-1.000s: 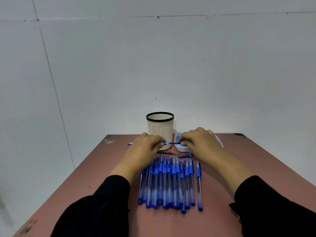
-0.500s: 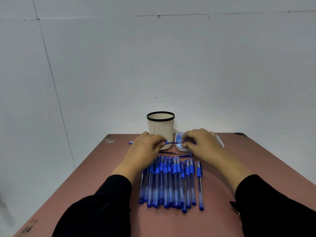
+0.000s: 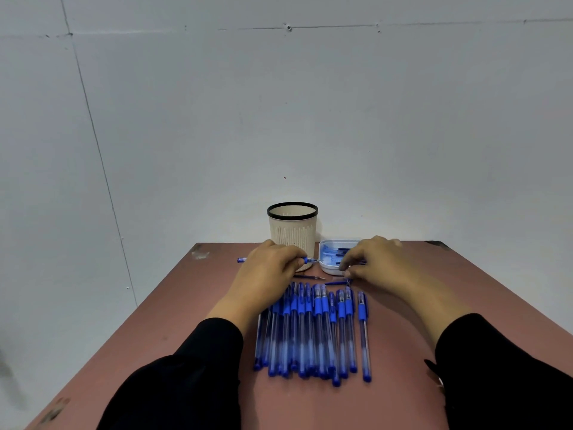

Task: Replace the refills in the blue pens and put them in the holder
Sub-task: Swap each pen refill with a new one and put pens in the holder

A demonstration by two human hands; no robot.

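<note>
My left hand (image 3: 269, 270) grips a blue pen (image 3: 308, 260) held level in front of the cream pen holder (image 3: 293, 232); the pen's back end sticks out to the left and its thin point faces right. My right hand (image 3: 373, 265) is a short gap to the right of that point, with its fingertips pinched together over the front rim of the white tray (image 3: 325, 268). They seem to hold a small pen part, mostly hidden. Several blue pens (image 3: 313, 330) lie side by side in a row just in front of both hands.
A loose refill (image 3: 310, 277) and a short blue piece (image 3: 335, 283) lie on the reddish table (image 3: 186, 305) between the holder and the row. The tray holds blue refills. A white wall stands right behind the table's far edge.
My right hand has come off the pen's point and drawn away to the right, toward the tray's front rim. My left hand still grips the pen in the same place.
</note>
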